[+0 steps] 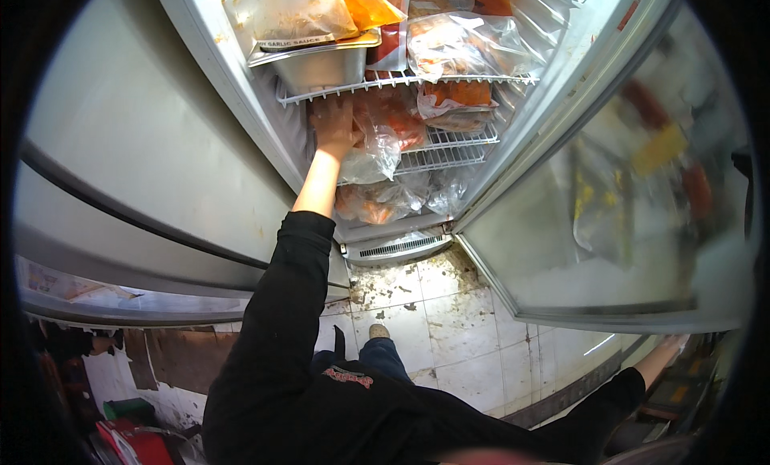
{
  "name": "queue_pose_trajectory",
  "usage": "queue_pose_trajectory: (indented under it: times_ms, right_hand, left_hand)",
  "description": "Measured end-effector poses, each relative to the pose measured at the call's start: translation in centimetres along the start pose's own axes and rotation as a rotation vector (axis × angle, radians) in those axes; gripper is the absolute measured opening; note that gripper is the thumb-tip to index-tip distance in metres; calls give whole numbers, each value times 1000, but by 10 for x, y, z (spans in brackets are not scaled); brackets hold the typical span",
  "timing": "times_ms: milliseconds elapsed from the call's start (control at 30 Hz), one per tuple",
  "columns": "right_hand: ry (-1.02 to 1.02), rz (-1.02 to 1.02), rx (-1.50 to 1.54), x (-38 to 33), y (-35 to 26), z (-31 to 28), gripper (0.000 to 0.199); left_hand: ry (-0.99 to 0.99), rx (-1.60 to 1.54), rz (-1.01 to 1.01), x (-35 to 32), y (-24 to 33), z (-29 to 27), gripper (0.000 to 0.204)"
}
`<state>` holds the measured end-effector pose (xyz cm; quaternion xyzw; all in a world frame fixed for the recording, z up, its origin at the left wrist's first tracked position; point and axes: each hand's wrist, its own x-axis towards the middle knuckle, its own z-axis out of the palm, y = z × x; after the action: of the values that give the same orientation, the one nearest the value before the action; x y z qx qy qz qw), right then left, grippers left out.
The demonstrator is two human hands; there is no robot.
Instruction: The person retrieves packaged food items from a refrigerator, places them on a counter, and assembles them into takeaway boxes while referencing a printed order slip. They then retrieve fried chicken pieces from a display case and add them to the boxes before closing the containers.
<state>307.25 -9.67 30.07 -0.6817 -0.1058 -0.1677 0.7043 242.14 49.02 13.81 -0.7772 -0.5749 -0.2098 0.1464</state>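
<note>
Item: left hand (333, 128), arm in a black sleeve raised into an open upright refrigerator, palm and fingers pressed against a crumpled clear plastic bag of reddish food (383, 132) lying on the middle white wire shelf (449, 148); whether the fingers have actually closed on the bag cannot be told, since the hand is seen from the back. The bag sits at the shelf's front left, half hanging over the edge, within easy reach. Above it: a rectangular stainless steel pan (321, 64) on the upper wire shelf, with flat clear pouches of orange and brown sauce (461, 44) stacked beside and on it, probably laid flat to save height. Below: further clear bags (385, 200) on the cabinet floor. Right hand (672, 346), low and far out to the side, at the bottom edge of the frosted glass door (626, 192), seemingly propping it open; its grip is not legible. Surroundings: stained, scuffed white floor tiles (449, 321), a brushed steel cabinet front (144, 168) at left.
</note>
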Motion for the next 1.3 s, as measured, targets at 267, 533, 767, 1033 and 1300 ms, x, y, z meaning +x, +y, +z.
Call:
queue_pose_trajectory:
  times_ms: [267,533,767,1033,1300]
  right_hand:
    - [37,-23,102,-22,-4,-17,36]
    - [101,-52,340,-114,-25,-64,36]
    - [57,-31,570,-198,-41,-100,38]
    - [-193,99,901,-262,-60,-108,40]
    - [-931,657,1310,-297,-73,-90,44]
  left_hand:
    - [24,44,-89,25,5,9,63]
    - [97,-151,-80,12,14,2,41]
    - [78,-478,17,-55,-17,-14,36]
    - [485,-808,31,-116,4,-99,36]
    - [45,-2198,-615,-209,42,-188,23]
